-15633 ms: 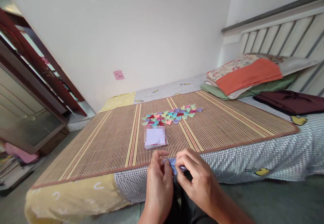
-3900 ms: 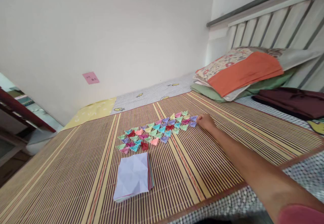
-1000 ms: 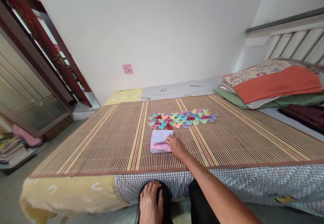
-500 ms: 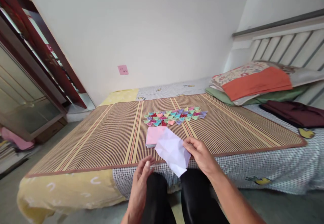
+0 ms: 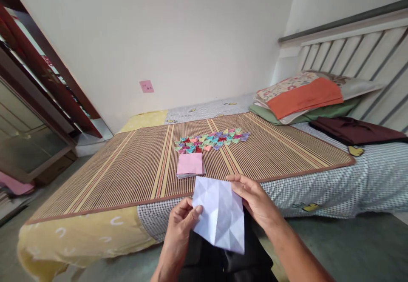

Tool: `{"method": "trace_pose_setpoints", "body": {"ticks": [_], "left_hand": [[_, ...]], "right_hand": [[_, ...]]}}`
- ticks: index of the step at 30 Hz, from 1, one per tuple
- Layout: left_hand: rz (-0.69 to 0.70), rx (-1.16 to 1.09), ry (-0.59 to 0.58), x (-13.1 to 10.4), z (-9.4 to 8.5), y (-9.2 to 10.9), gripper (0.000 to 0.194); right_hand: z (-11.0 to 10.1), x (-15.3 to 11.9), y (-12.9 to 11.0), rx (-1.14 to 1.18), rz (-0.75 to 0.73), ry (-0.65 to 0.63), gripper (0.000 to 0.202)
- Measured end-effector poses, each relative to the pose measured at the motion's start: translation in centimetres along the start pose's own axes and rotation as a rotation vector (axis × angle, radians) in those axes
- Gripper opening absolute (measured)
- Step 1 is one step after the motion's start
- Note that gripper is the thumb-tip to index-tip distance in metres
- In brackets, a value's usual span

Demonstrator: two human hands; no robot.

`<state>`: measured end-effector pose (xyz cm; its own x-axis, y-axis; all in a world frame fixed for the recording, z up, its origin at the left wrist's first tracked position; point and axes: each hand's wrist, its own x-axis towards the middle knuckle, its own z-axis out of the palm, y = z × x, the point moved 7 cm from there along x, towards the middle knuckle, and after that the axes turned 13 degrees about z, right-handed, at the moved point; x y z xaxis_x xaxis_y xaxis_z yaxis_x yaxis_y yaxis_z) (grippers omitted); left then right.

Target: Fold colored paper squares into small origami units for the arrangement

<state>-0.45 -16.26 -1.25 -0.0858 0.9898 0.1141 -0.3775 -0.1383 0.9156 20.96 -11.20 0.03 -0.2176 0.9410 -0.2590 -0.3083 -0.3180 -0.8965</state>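
A pale lavender sheet of origami paper point(image 5: 218, 214), marked with crossing fold creases, is spread open above my lap. My left hand point(image 5: 182, 220) pinches its left edge between thumb and fingers. At the upper right corner, my right hand point(image 5: 250, 195) grips it, thumb in front and fingers behind. Just beyond the sheet, a stack of square paper point(image 5: 190, 164) with pink on top lies on the striped mat point(image 5: 140, 171). Behind that stack stand rows of small folded paper pieces point(image 5: 212, 141) in many colours.
The mat covers a bed with a checked and yellow sheet point(image 5: 95, 231). Folded bedding and a pillow point(image 5: 302, 97) lie at the right, beside a dark maroon cloth point(image 5: 357, 129). A pink note point(image 5: 146, 86) is on the white wall.
My left hand has come up from beside the paper and taken its left edge. The lavender sheet is now opened out flatter and faces me. The view has shifted slightly.
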Motion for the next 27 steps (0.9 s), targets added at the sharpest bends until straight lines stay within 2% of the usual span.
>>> {"method": "trace_pose_setpoints", "body": {"ticks": [4,7,11,14,17,19,23,25,27], "left_hand": [[0.101,-0.006,0.138,-0.4,-0.4,0.0,0.039],[0.124,-0.002,0.131,-0.5,0.2,0.2,0.036],[0.042,-0.046,0.072,-0.8,1.1,0.1,0.039],[0.037,-0.081,0.103,-1.0,1.1,0.4,0.040],[0.066,-0.114,0.178,-1.1,0.6,0.7,0.040],[0.074,-0.110,0.186,-1.1,0.3,0.8,0.040],[0.185,0.111,0.171,-1.1,-1.0,1.7,0.038],[0.288,0.284,0.213,-1.4,-1.6,2.7,0.039],[0.326,0.360,0.239,-1.8,-1.7,3.2,0.044]], "right_hand": [[1.0,-1.4,0.5,0.132,0.046,-0.034,0.061],[0.9,-1.9,0.6,0.117,-0.020,-0.004,0.073],[-0.6,-2.1,0.5,0.113,-0.101,0.121,0.083],[-0.7,-2.2,0.5,0.115,-0.088,0.129,0.067],[1.0,-2.5,0.7,0.033,-0.021,-0.048,0.049],[1.8,-2.8,0.7,-0.055,-0.029,-0.099,0.043],[1.1,-3.4,-0.1,-0.235,-0.167,0.047,0.041],[0.6,-3.8,-0.7,-0.318,-0.250,0.117,0.040],[0.5,-4.2,-1.2,-0.385,-0.322,0.158,0.038]]}}
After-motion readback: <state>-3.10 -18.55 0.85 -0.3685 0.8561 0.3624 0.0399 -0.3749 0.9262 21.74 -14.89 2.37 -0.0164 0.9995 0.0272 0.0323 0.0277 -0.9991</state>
